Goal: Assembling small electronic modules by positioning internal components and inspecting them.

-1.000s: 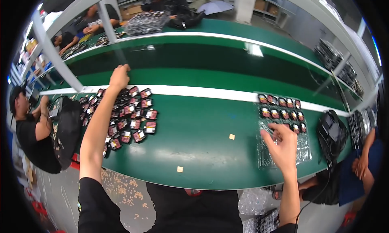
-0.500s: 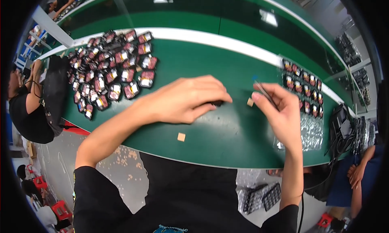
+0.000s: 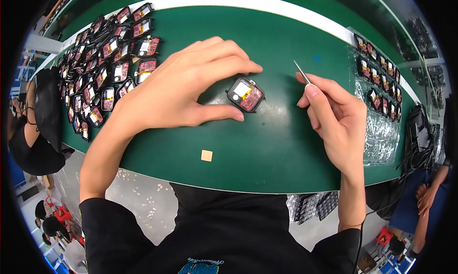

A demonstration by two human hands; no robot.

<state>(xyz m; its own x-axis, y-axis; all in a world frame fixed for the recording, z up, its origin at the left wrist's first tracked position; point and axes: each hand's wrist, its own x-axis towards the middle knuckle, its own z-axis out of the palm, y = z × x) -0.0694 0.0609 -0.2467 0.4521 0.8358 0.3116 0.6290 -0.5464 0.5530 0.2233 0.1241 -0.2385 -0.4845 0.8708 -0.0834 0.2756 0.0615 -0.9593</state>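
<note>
A black square watch-like case with a red circuit board, a white patch and a yellow strip showing inside lies on the green table. Around it my left hand is open, thumb and fingers spread on either side with a gap to the case. My right hand is closed on metal tweezers, whose tips point up and to the left, apart from the case. Nearer to me, a small tan square pad lies flat on the table.
A large heap of similar cases covers the left of the table. On the right, a clear plastic tray holds several cases in rows. People sit beyond both table ends; a black bag stands at the right.
My left hand has opened and uncovered the case it was over. My right hand still has the tweezers; the second tan pad beside it is out of sight. The view has shifted.
</note>
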